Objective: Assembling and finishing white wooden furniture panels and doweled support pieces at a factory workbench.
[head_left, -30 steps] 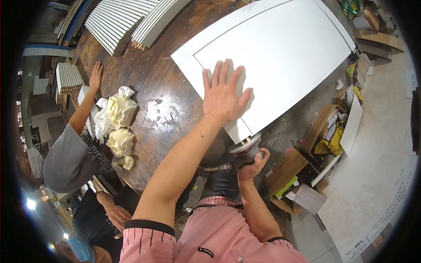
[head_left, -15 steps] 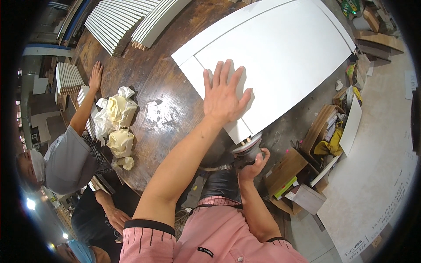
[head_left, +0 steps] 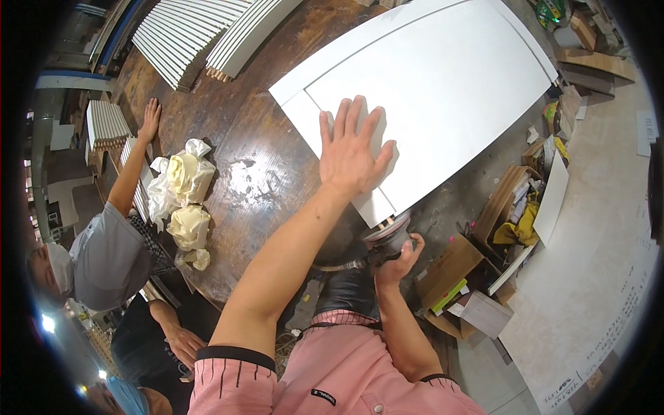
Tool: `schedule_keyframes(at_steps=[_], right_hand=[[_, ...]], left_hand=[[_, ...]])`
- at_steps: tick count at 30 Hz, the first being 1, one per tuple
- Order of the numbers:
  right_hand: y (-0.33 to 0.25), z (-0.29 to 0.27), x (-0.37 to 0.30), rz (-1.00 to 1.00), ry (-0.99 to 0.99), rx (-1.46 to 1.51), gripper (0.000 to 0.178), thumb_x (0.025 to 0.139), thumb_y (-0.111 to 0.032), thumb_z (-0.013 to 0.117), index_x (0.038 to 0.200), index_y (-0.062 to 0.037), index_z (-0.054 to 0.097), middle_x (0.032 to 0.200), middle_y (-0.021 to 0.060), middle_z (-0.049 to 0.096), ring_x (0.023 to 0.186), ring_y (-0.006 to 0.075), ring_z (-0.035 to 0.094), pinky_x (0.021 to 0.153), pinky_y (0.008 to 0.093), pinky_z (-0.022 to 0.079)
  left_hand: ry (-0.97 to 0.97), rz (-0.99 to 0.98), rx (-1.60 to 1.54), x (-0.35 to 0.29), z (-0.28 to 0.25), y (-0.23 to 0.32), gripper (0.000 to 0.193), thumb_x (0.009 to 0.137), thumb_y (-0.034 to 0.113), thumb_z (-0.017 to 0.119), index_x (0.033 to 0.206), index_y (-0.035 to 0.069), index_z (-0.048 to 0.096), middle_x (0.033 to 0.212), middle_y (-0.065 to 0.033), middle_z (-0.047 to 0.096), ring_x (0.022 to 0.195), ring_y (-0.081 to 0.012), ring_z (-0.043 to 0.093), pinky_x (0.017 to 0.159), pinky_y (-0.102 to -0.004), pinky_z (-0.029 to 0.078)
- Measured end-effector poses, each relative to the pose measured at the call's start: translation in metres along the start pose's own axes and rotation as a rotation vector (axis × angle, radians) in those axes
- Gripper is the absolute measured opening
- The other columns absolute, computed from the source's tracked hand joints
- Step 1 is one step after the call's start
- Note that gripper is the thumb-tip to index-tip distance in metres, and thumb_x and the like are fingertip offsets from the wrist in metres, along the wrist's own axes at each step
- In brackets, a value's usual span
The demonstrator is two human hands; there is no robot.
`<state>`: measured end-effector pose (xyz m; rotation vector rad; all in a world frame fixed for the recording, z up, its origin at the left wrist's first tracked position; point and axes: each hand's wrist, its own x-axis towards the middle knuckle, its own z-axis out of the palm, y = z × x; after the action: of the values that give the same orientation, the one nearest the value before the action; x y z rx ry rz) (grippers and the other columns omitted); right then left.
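A large white panel (head_left: 443, 104) with a grooved frame line lies on the brown wooden table (head_left: 242, 128). My left hand (head_left: 351, 155) rests flat on its near left part, fingers spread. At the panel's near end, my right hand (head_left: 399, 266) is wrapped round a round disc sander (head_left: 389, 238), partly hidden by the palm. The sander's pad is up against the panel's narrow end, beside short wooden dowels (head_left: 384, 223) that stick out there. From the sander a hose (head_left: 342, 265) runs off to the left.
Crumpled pale paper bundles (head_left: 189, 178) lie left on the table. White strips (head_left: 187, 38) are stacked at the back left. Two people are at the left, one with a hand (head_left: 150, 121) on the table. Cardboard boxes (head_left: 453, 266) and a long pale board (head_left: 588, 263) fill the right.
Almost nothing differs. The panel, my left hand and the sander's pad appear shifted very slightly left; both hands keep the same hold.
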<state>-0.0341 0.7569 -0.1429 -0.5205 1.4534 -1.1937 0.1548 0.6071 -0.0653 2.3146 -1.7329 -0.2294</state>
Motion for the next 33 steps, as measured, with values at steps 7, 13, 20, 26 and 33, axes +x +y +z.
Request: schedule_keyframes(at_steps=[7,13,20,26,33], right_hand=[[-0.003,0.001,-0.001,0.023,-0.020,0.039,0.032,0.096,-0.028,0.047,0.119,-0.0058,0.050,0.109,0.0078,0.048,0.099,0.0187,0.047,0.092,0.0317,0.041],[0.000,-0.001,0.001,0.016,-0.007,0.036,0.032,0.096,-0.027,0.047,0.120,-0.0051,0.050,0.108,0.0076,0.048,0.098,0.0182,0.047,0.092,0.0315,0.041],[0.005,-0.003,0.002,0.024,-0.004,0.041,0.032,0.097,-0.027,0.047,0.120,-0.0048,0.050,0.110,0.0094,0.049,0.101,0.0190,0.048,0.094,0.0323,0.041],[0.004,-0.003,0.003,0.043,-0.019,0.046,0.031,0.098,-0.025,0.046,0.122,-0.0051,0.049,0.112,0.0108,0.050,0.102,0.0206,0.050,0.094,0.0333,0.043],[0.015,-0.004,0.006,-0.025,-0.003,-0.003,0.027,0.100,-0.025,0.043,0.123,-0.0117,0.047,0.105,0.0135,0.057,0.087,0.0249,0.063,0.073,0.0368,0.055]], left_hand=[[-0.002,-0.002,-0.006,0.000,-0.002,0.001,0.067,0.099,0.054,0.051,0.156,0.021,0.042,0.168,-0.0163,0.027,0.159,-0.0341,0.017,0.129,-0.0572,0.003],[-0.011,-0.009,-0.012,0.000,-0.002,0.002,0.066,0.099,0.053,0.051,0.156,0.021,0.043,0.167,-0.0161,0.027,0.158,-0.0335,0.017,0.129,-0.0567,0.003],[0.010,-0.003,-0.011,-0.001,-0.002,0.002,0.065,0.099,0.052,0.052,0.156,0.021,0.043,0.167,-0.0159,0.028,0.158,-0.0331,0.018,0.129,-0.0566,0.004],[0.009,-0.003,-0.012,0.000,-0.002,0.001,0.065,0.099,0.051,0.053,0.155,0.020,0.043,0.167,-0.0153,0.029,0.158,-0.0335,0.019,0.129,-0.0569,0.005],[0.015,0.001,-0.016,0.000,-0.002,0.001,0.065,0.099,0.051,0.053,0.155,0.021,0.043,0.167,-0.0153,0.029,0.158,-0.0335,0.019,0.129,-0.0567,0.004]])
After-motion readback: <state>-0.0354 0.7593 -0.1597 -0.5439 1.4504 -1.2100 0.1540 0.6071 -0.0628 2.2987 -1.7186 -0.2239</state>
